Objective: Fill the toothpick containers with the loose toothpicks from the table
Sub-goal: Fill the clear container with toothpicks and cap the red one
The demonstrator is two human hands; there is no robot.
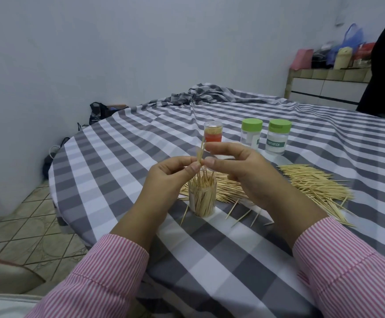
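Landmark: the open clear container stands upright on the checked tabletop, directly below both hands, so that a released toothpick falls straight in.

Container contents: partly filled; the toothpicks inside stand on end and splay above the rim, which suggests they are loaded point-down in small lots.

Left hand: held just above the open clear container; thumb and forefinger are pinched together on a small bundle of toothpicks held near upright, aligned with the container mouth.

Right hand: just right of the bundle, above the container; its fingers are curled with thumb and forefinger tips closed at the bundle, apparently squaring the sticks. Whether they bear any load cannot be told.

Loose toothpick supply: one heap lies just behind the container, partly hidden by the right hand; a second heap lies well to its right. Strays lie in front-right of the container. Both heaps are within reach, which keeps transfers short.

Closed containers: behind the open container stand a red-labelled one showing toothpicks inside, and two green-capped jars, one marked TOOTHPICK. Both jars appear empty.

Stage judged: early to middle; much stock remains on the tabletop.

Risk: splayed sticks may deflect the incoming bundle.
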